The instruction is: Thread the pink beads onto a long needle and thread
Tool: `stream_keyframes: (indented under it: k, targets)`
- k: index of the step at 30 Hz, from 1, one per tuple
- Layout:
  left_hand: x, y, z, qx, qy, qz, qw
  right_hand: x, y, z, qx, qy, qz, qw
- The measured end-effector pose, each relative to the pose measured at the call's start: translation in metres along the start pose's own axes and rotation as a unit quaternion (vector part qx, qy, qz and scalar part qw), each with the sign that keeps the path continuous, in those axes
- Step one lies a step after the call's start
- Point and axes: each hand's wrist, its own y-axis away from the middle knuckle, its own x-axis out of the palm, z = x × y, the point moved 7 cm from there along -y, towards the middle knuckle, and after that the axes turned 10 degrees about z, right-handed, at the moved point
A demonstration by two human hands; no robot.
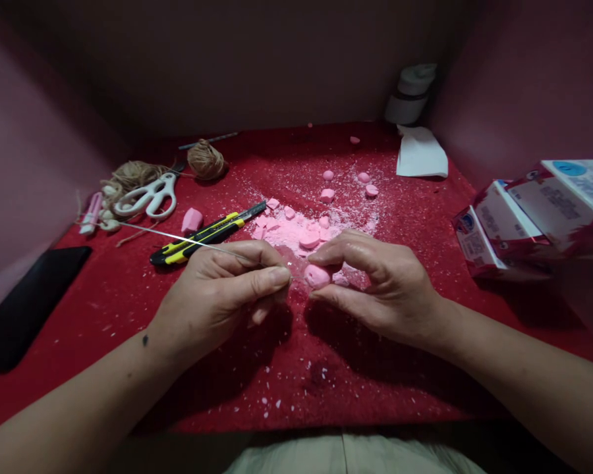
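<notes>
In my left hand (237, 283) a thin metal rod (178, 238) is pinched between thumb and fingers, its long end sticking out to the upper left. My right hand (385, 283) grips a rounded piece of pink soap (317, 276) between thumb and fingers; a small dark hole shows in its near face. A small gap separates the left fingertips from the soap. Just beyond the hands lies a heap of pink shavings (291, 232) with cut chunks in it. A yellow and black utility knife (202, 238), blade out, rests left of the heap.
White-handled scissors (151, 197), a twine ball (206, 160) and a pink block (192, 220) lie at left. A black flat object (29, 303) is at the left edge. Boxes (514, 217) stand at right; a white-lidded bottle (410, 95) and white paper (422, 153) are behind.
</notes>
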Motion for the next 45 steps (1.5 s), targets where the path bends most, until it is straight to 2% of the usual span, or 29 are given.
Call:
stream_keyframes:
  k: [5, 9, 11, 14, 16, 19, 22, 24, 27, 31, 34, 38, 40, 42, 45]
  targets:
    - [0.001, 0.002, -0.001, 0.008, -0.044, 0.001, 0.999, 0.001, 0.0, 0.001, -0.001, -0.001, 0.0, 1.0]
    - [0.002, 0.004, -0.008, 0.024, -0.124, -0.027, 0.992, 0.002, 0.001, 0.002, -0.01, 0.006, 0.005, 1.0]
    - [0.004, 0.006, -0.015, 0.057, -0.202, -0.047, 0.977, 0.003, 0.001, 0.004, -0.018, 0.017, 0.006, 1.0]
    - [0.014, 0.01, -0.028, 0.119, -0.32, -0.067, 0.937, 0.004, 0.001, 0.006, -0.028, 0.033, 0.005, 0.999]
    - [0.02, 0.011, -0.031, 0.132, -0.351, -0.071, 0.924, 0.005, 0.001, 0.007, -0.029, 0.04, 0.006, 0.999]
    - [0.02, 0.008, -0.028, 0.12, -0.301, -0.068, 0.943, 0.007, 0.002, 0.007, -0.031, 0.046, 0.008, 0.998]
    - [0.015, 0.002, -0.015, 0.058, -0.172, -0.045, 0.982, 0.007, 0.002, 0.007, -0.035, 0.043, 0.01, 0.998]
    - [0.013, -0.001, -0.004, 0.012, -0.081, -0.012, 0.997, 0.007, 0.002, 0.006, -0.034, 0.041, 0.017, 0.998]
    - [0.012, -0.005, 0.005, -0.019, 0.007, 0.037, 0.999, 0.008, 0.001, 0.007, -0.037, 0.034, 0.026, 0.998]
    - [0.01, -0.005, 0.009, -0.051, 0.071, 0.076, 0.993, 0.006, 0.001, 0.009, -0.059, 0.017, 0.022, 0.998]
    - [0.006, -0.005, 0.008, -0.073, 0.088, 0.072, 0.991, 0.003, 0.001, 0.003, -0.05, 0.008, 0.01, 0.999]
    - [0.001, -0.005, 0.004, -0.072, 0.093, 0.049, 0.992, -0.004, 0.002, -0.013, 0.032, -0.003, -0.021, 0.999]
    - [0.0, -0.005, 0.002, -0.063, 0.086, 0.042, 0.993, -0.005, 0.003, -0.021, 0.083, -0.049, -0.032, 0.995]
    - [0.001, -0.006, 0.001, -0.056, 0.072, 0.04, 0.995, -0.003, 0.003, -0.029, 0.132, -0.159, -0.037, 0.978]
    - [0.002, -0.006, 0.001, -0.045, 0.046, 0.041, 0.997, 0.008, 0.003, -0.037, 0.181, -0.372, -0.011, 0.91]
